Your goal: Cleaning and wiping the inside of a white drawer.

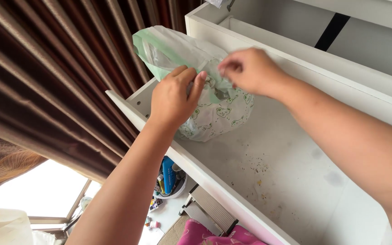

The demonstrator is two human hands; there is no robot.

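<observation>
We stand at a white shelf (291, 181), dusty with crumbs, beside brown curtains (46, 68). Our left hand (173, 97) and right hand (250, 70) both pinch the top of a green-white bag (214, 113) in the corner. The thin plastic may tear, or the bag may slip over the edge onto the clutter (166, 181) below

Brown pleated curtain (60, 77), white speckled shelf (268, 168), pink cloth (205, 235), small bottles in a tub (169, 179)

Both hands (205, 86) grip a green-and-white plastic bag (214, 113) on a white shelf (286, 172).
</observation>
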